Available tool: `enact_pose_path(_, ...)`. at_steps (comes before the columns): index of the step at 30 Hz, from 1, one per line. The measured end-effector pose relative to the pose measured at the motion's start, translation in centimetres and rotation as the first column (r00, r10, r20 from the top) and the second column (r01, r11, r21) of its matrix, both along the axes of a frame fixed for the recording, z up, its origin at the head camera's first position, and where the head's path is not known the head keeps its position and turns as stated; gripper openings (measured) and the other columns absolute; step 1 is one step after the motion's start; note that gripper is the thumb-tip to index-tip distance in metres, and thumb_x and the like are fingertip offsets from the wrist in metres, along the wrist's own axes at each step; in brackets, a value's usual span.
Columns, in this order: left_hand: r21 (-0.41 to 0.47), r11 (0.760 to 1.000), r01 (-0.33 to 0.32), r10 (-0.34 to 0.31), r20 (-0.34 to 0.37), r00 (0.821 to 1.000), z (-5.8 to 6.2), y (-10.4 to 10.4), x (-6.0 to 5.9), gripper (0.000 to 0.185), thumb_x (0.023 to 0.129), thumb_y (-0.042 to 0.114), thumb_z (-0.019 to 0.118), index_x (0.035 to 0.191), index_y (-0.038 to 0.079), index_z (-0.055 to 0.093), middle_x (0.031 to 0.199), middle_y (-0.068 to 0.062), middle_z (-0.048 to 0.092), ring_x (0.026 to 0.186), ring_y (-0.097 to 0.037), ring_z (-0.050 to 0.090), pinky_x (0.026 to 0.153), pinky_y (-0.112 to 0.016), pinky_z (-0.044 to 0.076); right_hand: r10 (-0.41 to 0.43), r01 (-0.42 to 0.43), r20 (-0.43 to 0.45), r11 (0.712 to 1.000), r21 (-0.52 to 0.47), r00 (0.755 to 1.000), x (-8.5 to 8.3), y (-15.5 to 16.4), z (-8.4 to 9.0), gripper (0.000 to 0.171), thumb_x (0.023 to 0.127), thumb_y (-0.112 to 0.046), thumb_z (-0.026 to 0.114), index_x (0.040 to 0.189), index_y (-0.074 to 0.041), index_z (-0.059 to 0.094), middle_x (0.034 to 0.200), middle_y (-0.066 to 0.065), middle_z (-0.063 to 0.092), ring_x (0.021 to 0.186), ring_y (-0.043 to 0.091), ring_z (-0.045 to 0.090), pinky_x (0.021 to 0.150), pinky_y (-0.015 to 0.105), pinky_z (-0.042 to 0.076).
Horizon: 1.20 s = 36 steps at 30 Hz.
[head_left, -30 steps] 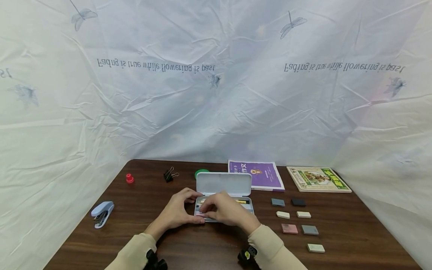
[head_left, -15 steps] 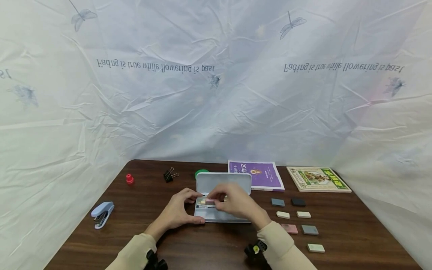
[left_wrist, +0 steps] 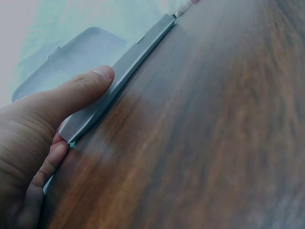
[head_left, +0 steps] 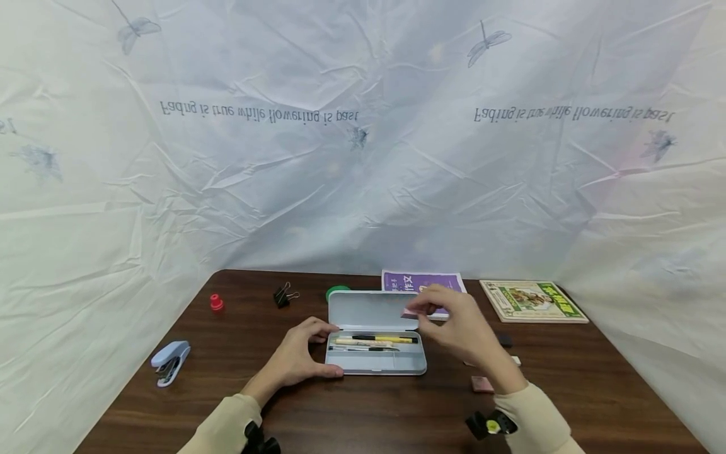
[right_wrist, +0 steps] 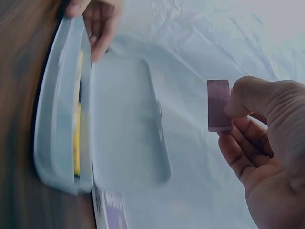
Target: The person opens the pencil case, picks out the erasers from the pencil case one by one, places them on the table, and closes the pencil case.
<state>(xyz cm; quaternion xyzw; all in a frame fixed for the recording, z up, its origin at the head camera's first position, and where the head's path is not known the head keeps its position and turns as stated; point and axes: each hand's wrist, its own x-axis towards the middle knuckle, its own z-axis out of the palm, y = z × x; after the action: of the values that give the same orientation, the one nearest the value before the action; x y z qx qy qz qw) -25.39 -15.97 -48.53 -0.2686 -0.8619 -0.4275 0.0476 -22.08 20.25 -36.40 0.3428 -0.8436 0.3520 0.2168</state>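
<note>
A grey pencil case [head_left: 363, 364] lies on the table with its lid [head_left: 368, 309] raised at the back. Its rear part holds a yellow-and-black pen [head_left: 391, 339] and other pens. My left hand [head_left: 297, 354] grips the left end, thumb at the front edge and fingers behind; the left wrist view shows the thumb [left_wrist: 86, 93] on the case wall. To the right, my right hand [head_left: 459, 321] pinches a pink eraser [right_wrist: 218, 105] between thumb and fingers, above the table and in front of the lid's right edge. In the head view the hand covers part of this eraser.
On the right lie a second pink eraser [head_left: 483, 384] and a black one [head_left: 503, 340], partly behind my right arm. Two books, one purple [head_left: 454, 282] and one green-covered [head_left: 533, 301], lie at the back. Leftward are a stapler [head_left: 171, 362], a red object [head_left: 217, 302] and a binder clip [head_left: 285, 294].
My right hand has lifted the pink eraser out of the pencil case and carried it right and up. The pens inside now show. My left hand stays at the case's left end.
</note>
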Motion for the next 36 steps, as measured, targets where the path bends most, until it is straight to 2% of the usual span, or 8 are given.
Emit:
enact_pose_path(3, 0.003, 1.000, -0.004, 0.004, 0.002, 1.000, 0.0, 0.0, 0.0, 0.080, 0.075, 0.054, 0.104, 0.140, 0.018, 0.075, 0.133, 0.002, 0.068, 0.120, -0.021, 0.069, 0.106, -0.040, 0.062, -0.077, 0.077, 0.009, 0.997, 0.006, 0.997, 1.1, 2.2, -0.2, 0.044, 0.086, 0.013, 0.078, 0.107, -0.026, 0.084, 0.101, -0.012, 0.074, 0.088, 0.007, 0.068, 0.076, 0.028, 0.064)
enact_pose_path(8, -0.002, 1.000, -0.007, 0.007, 0.000, 1.000, 0.1, 0.0, 0.0, 0.081, 0.074, 0.055, 0.104, 0.140, 0.019, 0.075, 0.132, 0.003, 0.068, 0.120, -0.020, 0.069, 0.106, -0.040, 0.062, -0.168, 0.167, 0.033, 0.986, 0.024, 0.985, 3.2, 5.4, -0.9, 0.050, 0.086, 0.014, 0.080, 0.105, -0.032, 0.082, 0.098, -0.015, 0.072, 0.078, 0.008, 0.064, 0.065, 0.024, 0.058)
enact_pose_path(14, -0.011, 1.000, 0.003, -0.003, 0.001, 1.000, -0.1, -0.2, -0.1, 0.079, 0.076, 0.054, 0.103, 0.141, 0.020, 0.074, 0.132, 0.004, 0.068, 0.120, -0.020, 0.069, 0.106, -0.039, 0.062, -0.235, 0.234, 0.042, 0.972, 0.036, 0.971, 5.8, 8.3, -2.8, 0.052, 0.085, 0.015, 0.084, 0.103, -0.033, 0.082, 0.100, -0.018, 0.074, 0.082, 0.005, 0.067, 0.071, 0.016, 0.055)
enact_pose_path(20, -0.008, 1.000, -0.001, 0.001, 0.003, 1.000, -0.1, -0.2, 0.1, 0.079, 0.076, 0.054, 0.104, 0.141, 0.020, 0.074, 0.133, 0.003, 0.068, 0.120, -0.020, 0.069, 0.106, -0.039, 0.062, -0.286, 0.276, 0.138, 0.957, 0.088, 0.948, 7.9, 10.2, -5.3, 0.050, 0.088, 0.010, 0.086, 0.101, -0.038, 0.080, 0.101, -0.021, 0.073, 0.087, 0.001, 0.068, 0.070, 0.026, 0.060)
enact_pose_path(24, -0.010, 1.000, 0.002, -0.002, 0.004, 1.000, -0.1, -0.1, 0.0, 0.079, 0.076, 0.054, 0.103, 0.141, 0.020, 0.074, 0.133, 0.003, 0.068, 0.120, -0.021, 0.069, 0.106, -0.038, 0.062, -0.274, 0.256, 0.183, 0.960, 0.114, 0.944, 8.9, 11.3, -7.2, 0.052, 0.084, 0.010, 0.089, 0.103, -0.037, 0.079, 0.102, -0.019, 0.073, 0.086, -0.001, 0.064, 0.067, 0.025, 0.057)
enact_pose_path(29, -0.010, 1.000, -0.003, 0.003, -0.005, 1.000, -0.1, -0.2, 0.0, 0.079, 0.075, 0.054, 0.104, 0.141, 0.019, 0.075, 0.132, 0.003, 0.068, 0.119, -0.020, 0.069, 0.106, -0.038, 0.062, -0.211, 0.192, 0.134, 0.972, 0.139, 0.968, 9.1, 12.1, -8.9, 0.054, 0.076, 0.011, 0.093, 0.102, -0.034, 0.078, 0.101, -0.019, 0.073, 0.086, -0.003, 0.061, 0.065, 0.021, 0.053)
enact_pose_path(32, -0.010, 1.000, -0.003, 0.003, -0.009, 1.000, -0.1, -0.2, 0.0, 0.079, 0.076, 0.053, 0.104, 0.140, 0.019, 0.075, 0.131, 0.003, 0.068, 0.119, -0.020, 0.069, 0.106, -0.038, 0.062, -0.168, 0.145, 0.130, 0.975, 0.168, 0.977, 9.0, 12.3, -9.3, 0.053, 0.077, 0.009, 0.093, 0.101, -0.035, 0.076, 0.100, -0.020, 0.070, 0.084, -0.005, 0.058, 0.062, 0.021, 0.051)
enact_pose_path(36, -0.012, 1.000, 0.000, 0.000, -0.012, 1.000, 0.0, -0.2, 0.0, 0.079, 0.076, 0.053, 0.104, 0.141, 0.018, 0.074, 0.132, 0.003, 0.068, 0.119, -0.019, 0.069, 0.106, -0.038, 0.062, -0.113, 0.070, 0.201, 0.976, 0.208, 0.973, 8.9, 12.4, -9.0, 0.048, 0.080, 0.007, 0.091, 0.102, -0.033, 0.075, 0.099, -0.021, 0.068, 0.083, -0.005, 0.057, 0.062, 0.022, 0.051)
